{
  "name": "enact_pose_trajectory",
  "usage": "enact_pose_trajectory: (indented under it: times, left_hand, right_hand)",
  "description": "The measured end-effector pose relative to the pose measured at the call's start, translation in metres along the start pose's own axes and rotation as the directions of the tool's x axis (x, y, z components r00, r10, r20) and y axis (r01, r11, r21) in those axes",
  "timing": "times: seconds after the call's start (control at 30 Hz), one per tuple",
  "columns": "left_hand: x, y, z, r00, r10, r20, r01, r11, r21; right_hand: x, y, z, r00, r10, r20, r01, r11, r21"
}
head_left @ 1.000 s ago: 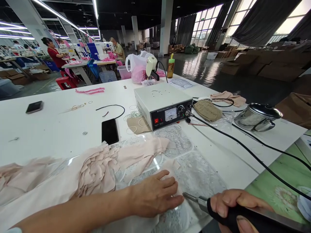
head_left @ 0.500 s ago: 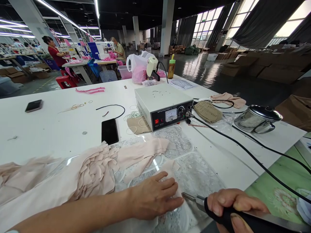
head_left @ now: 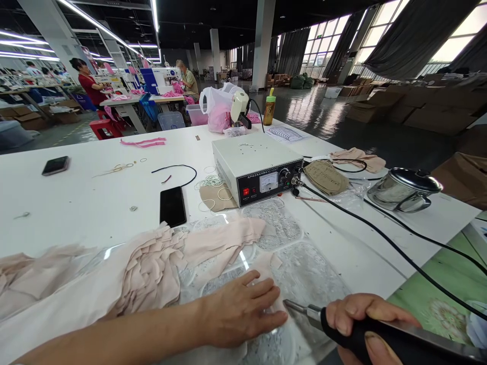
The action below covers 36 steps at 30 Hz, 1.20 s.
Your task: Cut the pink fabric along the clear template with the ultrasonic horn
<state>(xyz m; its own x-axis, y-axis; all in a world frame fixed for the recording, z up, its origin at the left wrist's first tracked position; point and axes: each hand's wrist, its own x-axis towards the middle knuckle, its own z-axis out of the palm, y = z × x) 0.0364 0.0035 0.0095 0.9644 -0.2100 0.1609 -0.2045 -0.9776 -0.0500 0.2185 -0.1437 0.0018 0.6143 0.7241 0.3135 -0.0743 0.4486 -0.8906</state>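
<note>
My left hand (head_left: 243,310) lies flat with its fingers spread, pressing a pale pink fabric piece (head_left: 266,263) onto a clear plastic template (head_left: 312,268). My right hand (head_left: 365,324) is wrapped around the black handle of an ultrasonic cutter (head_left: 342,332). The metal tip of the cutter sits at the fabric's right edge, just beside my left fingers. To the left lie a fanned stack of pale pink fabric pieces (head_left: 152,268) and a few more cut pieces (head_left: 224,238).
Behind the template stands a control box (head_left: 262,152) with a black cable (head_left: 365,223) running right. A phone (head_left: 172,207), a steel pitcher (head_left: 403,190), scissors (head_left: 120,168) and brown paper patterns (head_left: 326,176) lie about the white table (head_left: 95,213). Two people work at sewing machines beyond.
Almost nothing differs. The cutter's tip has shifted very slightly along the fabric edge, and the whole view has moved a little; my left hand stays in place on the fabric.
</note>
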Motion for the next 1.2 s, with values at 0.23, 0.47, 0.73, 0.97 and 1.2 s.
enact_pose_trajectory:
  times: [0.23, 0.47, 0.73, 0.97, 1.2]
  left_hand:
    - [-0.002, 0.001, 0.001, 0.999, -0.036, 0.015, 0.036, 0.999, -0.040]
    - [-0.002, -0.002, 0.006, 0.998, -0.054, 0.033, 0.058, 0.990, -0.125]
    - [-0.002, -0.003, 0.005, 0.998, -0.056, 0.034, 0.061, 0.988, -0.140]
    - [-0.003, -0.003, 0.008, 0.997, -0.069, 0.032, 0.073, 0.984, -0.160]
    - [0.000, -0.002, 0.007, 0.994, -0.101, 0.030, 0.105, 0.980, -0.171]
  right_hand:
    - [0.002, 0.002, -0.001, 1.000, -0.022, 0.020, 0.022, 1.000, -0.013]
    - [0.006, 0.002, 0.017, 0.996, -0.068, -0.065, 0.067, 0.998, -0.022]
    - [0.007, 0.004, 0.006, 0.996, -0.063, 0.066, 0.074, 0.982, -0.174]
    - [0.007, 0.003, 0.007, 0.998, -0.058, 0.020, 0.059, 0.995, -0.076]
    - [0.002, 0.000, 0.006, 0.998, -0.041, 0.047, 0.041, 0.999, 0.008]
